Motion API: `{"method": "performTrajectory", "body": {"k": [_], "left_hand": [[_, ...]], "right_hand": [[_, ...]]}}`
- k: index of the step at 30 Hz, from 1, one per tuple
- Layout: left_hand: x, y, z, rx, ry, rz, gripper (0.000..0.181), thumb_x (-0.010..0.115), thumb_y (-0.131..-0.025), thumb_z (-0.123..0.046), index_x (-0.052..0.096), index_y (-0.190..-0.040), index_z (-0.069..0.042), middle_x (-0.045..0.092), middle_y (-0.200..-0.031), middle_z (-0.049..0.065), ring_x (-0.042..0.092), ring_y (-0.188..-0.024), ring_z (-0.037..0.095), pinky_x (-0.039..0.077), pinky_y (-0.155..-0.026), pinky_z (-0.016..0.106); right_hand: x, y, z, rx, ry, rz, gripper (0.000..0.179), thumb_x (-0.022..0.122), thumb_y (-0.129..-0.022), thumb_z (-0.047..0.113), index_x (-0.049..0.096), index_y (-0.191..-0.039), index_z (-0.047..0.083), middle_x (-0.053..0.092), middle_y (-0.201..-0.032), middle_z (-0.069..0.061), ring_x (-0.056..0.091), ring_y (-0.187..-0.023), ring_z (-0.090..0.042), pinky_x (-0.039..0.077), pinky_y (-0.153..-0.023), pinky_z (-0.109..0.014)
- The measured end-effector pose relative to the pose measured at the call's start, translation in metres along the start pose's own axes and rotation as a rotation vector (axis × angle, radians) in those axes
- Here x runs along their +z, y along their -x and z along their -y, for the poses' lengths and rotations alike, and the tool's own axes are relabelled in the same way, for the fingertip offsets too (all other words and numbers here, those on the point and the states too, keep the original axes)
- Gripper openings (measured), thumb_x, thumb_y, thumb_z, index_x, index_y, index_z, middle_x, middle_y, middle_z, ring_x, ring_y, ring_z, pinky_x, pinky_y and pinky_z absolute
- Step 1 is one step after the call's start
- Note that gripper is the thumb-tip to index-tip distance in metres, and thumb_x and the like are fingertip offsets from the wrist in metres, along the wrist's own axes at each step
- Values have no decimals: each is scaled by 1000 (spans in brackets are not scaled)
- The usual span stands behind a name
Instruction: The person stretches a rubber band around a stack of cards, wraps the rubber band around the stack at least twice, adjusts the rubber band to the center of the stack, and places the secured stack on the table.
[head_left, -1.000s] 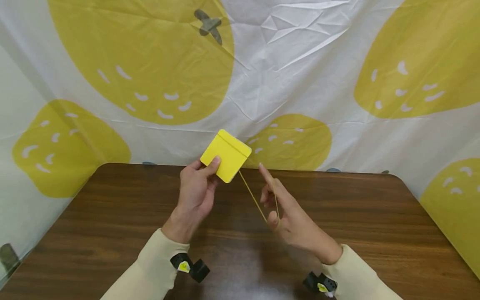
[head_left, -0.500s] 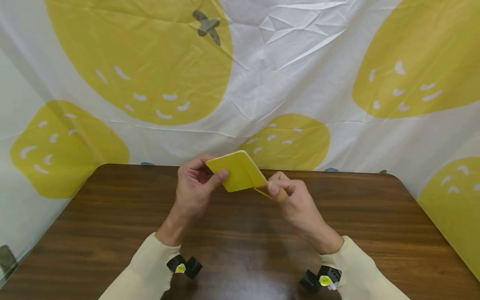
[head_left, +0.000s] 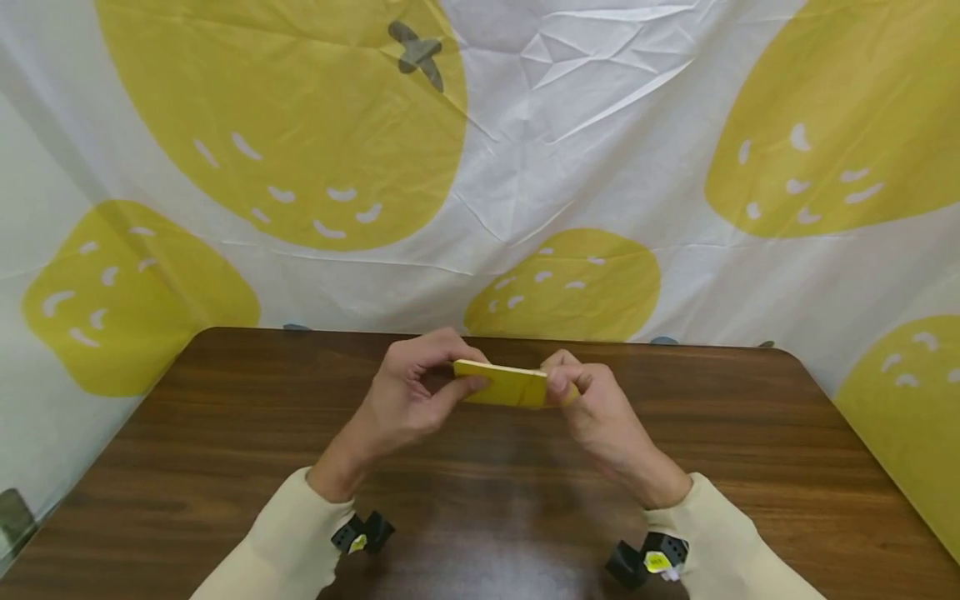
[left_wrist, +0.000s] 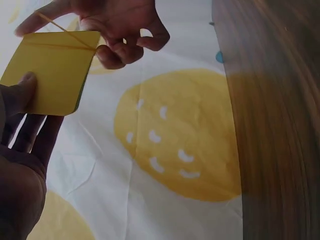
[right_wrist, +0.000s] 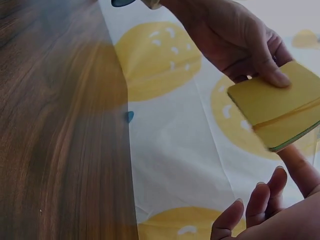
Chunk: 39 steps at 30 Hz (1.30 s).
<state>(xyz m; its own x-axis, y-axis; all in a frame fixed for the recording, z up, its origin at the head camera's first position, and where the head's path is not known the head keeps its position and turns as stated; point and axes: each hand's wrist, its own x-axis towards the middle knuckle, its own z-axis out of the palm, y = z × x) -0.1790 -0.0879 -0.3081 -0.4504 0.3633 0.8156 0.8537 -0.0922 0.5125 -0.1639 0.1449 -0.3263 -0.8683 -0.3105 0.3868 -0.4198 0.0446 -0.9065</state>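
Note:
A small, thin yellow notebook (head_left: 506,387) is held above the table, tipped so the head view shows it nearly edge-on. My left hand (head_left: 412,383) grips its left end, thumb on the cover and fingers behind. At the other end, my right hand (head_left: 603,425) pinches a yellow elastic band (left_wrist: 66,31) beside the notebook's edge. One strand of the band crosses the cover in the right wrist view; in the left wrist view another stretches out to the right index finger. The notebook's far face is hidden.
A dark wooden table (head_left: 480,483) lies under both hands. Behind its back edge hangs a white cloth (head_left: 570,167) printed with large yellow fruit shapes. A black camera (head_left: 647,560) is strapped to each wrist.
The notebook has turned from face-on to nearly edge-on and come lower and right with my left hand. My right hand, earlier spread apart with the band stretched, has closed in to the notebook's edge.

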Motion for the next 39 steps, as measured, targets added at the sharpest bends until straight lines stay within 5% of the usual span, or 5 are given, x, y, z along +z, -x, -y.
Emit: {"method": "performTrajectory", "body": {"k": [5,9,15,24,39], "left_hand": [[-2,-2,-3,46,-77,67,21,76,-81,15,73,-92,-3,64,-81,2,56,-72,13,50,-62,26],[-4,-3,-7,86,-130,116,22,76,-81,14,73,-93,-4,65,-82,1,57,-72,11,49,-63,24],[-4,-4,-12,148,-172,158,22,75,-82,14,74,-96,-3,66,-82,1,57,-71,10,47,-61,21],[-2,0,-10,138,-197,156,22,74,-83,15,73,-97,-3,66,-83,1,54,-69,9,45,-59,19],[13,16,3,-274,-166,17,15,79,-86,2,73,-99,-3,67,-89,1,64,-80,15,59,-69,32]], "right_hand": [[-6,0,3,54,38,32,61,63,-96,56,77,-110,-2,56,-90,-9,52,-90,-19,43,-80,-31],[-9,-1,8,119,77,46,30,64,-98,23,76,-117,3,56,-95,-10,50,-95,-22,40,-84,-36],[-14,-1,16,102,229,-10,37,73,-90,11,72,-127,6,55,-93,-11,49,-92,-20,43,-79,-30],[-20,-1,19,32,356,-54,43,81,-85,15,73,-127,15,51,-90,-6,48,-86,-24,42,-75,-29],[-17,2,17,-182,339,-56,16,78,-89,5,79,-102,15,73,-94,4,64,-82,-15,52,-73,-26]]}}
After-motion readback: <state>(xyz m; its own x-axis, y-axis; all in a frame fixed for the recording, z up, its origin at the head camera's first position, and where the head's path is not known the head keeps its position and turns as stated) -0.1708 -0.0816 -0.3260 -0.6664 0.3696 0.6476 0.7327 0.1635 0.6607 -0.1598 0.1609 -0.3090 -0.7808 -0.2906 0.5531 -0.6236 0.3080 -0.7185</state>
